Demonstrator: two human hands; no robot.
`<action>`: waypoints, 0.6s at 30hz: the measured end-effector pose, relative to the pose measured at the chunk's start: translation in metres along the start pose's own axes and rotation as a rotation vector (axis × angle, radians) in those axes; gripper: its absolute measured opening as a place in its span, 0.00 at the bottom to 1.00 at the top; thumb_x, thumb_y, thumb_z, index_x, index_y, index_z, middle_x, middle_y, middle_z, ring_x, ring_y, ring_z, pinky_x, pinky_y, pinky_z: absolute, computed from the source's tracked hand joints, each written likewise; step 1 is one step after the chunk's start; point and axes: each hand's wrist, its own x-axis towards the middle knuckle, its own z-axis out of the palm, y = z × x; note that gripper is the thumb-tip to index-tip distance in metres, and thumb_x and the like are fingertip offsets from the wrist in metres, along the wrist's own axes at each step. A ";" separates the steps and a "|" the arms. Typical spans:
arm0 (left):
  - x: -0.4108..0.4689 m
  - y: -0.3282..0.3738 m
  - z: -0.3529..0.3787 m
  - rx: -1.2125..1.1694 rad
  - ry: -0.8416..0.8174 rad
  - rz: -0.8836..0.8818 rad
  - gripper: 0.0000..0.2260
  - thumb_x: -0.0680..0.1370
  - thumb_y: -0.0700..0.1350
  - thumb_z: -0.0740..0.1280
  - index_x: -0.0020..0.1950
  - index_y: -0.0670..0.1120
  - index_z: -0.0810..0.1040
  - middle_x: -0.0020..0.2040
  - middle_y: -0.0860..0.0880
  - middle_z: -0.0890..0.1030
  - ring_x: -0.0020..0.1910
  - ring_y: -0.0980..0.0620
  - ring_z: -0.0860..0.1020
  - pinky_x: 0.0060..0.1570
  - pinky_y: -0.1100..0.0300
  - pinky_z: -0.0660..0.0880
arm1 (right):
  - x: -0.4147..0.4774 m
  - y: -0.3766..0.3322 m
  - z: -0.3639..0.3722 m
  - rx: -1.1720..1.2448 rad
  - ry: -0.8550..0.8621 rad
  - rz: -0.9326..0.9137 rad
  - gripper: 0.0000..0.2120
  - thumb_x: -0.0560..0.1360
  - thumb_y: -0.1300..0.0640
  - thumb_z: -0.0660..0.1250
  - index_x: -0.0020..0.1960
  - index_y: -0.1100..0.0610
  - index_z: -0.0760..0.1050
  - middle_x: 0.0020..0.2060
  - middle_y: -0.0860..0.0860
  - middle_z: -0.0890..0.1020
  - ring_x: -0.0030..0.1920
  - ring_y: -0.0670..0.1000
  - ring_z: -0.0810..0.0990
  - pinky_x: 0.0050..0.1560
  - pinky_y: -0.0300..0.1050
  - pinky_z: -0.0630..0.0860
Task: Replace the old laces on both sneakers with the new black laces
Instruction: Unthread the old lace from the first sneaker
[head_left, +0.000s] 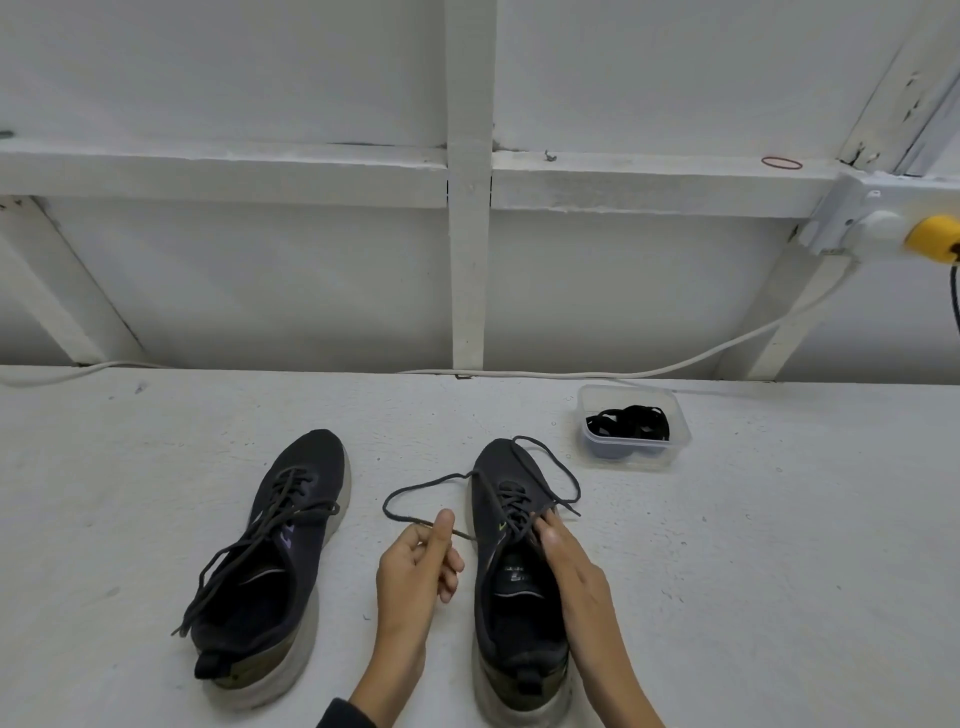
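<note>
Lace removal, right sneaker. The person's left hand (418, 566) grasps the old lace (441, 478) between thumb and curled fingers, with the thumb raised. From the pinch the lace runs out in a slack loop across the white tabletop (779, 545) towards 11 o'clock and back to the toe of the right sneaker (501, 460). The right hand (569, 566) lies along that sneaker's tongue, its fingertips bent onto the upper lacing. Whether they pinch a crossing or merely press on it cannot be told, as the fingers hide the contact. A second free end of the old lace loops past the toe at 1 o'clock. The left sneaker (291, 561) stands apart at 9 o'clock of the hands, parallel and toe away, with its own lace (296, 499) still threaded and the ends trailing over the collar. At 1 o'clock, beyond the right sneaker, a clear plastic container (675, 441) holds the coiled new black laces (631, 422). A white cable (675, 366) runs along the table's far edge, rising at 2 o'clock to a yellow plug (935, 236).
</note>
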 end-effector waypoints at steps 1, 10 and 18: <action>-0.002 -0.001 0.000 -0.014 0.010 -0.025 0.18 0.78 0.52 0.66 0.35 0.40 0.73 0.29 0.45 0.77 0.24 0.53 0.70 0.26 0.63 0.68 | 0.000 -0.001 -0.001 0.005 0.026 -0.005 0.21 0.76 0.41 0.63 0.66 0.45 0.77 0.65 0.36 0.76 0.66 0.35 0.71 0.68 0.35 0.65; -0.024 -0.005 0.014 -0.009 -0.159 0.179 0.16 0.73 0.51 0.71 0.58 0.46 0.81 0.54 0.53 0.84 0.57 0.57 0.81 0.57 0.63 0.76 | 0.015 -0.015 -0.023 -0.210 0.044 -0.148 0.06 0.72 0.61 0.75 0.39 0.51 0.85 0.40 0.46 0.85 0.44 0.43 0.82 0.44 0.35 0.77; -0.023 -0.025 0.021 0.321 -0.270 0.311 0.23 0.78 0.47 0.69 0.69 0.62 0.67 0.72 0.64 0.67 0.73 0.68 0.61 0.72 0.68 0.60 | 0.037 -0.027 -0.024 -0.680 -0.097 -0.214 0.05 0.78 0.55 0.66 0.43 0.49 0.76 0.38 0.44 0.82 0.41 0.44 0.80 0.45 0.46 0.78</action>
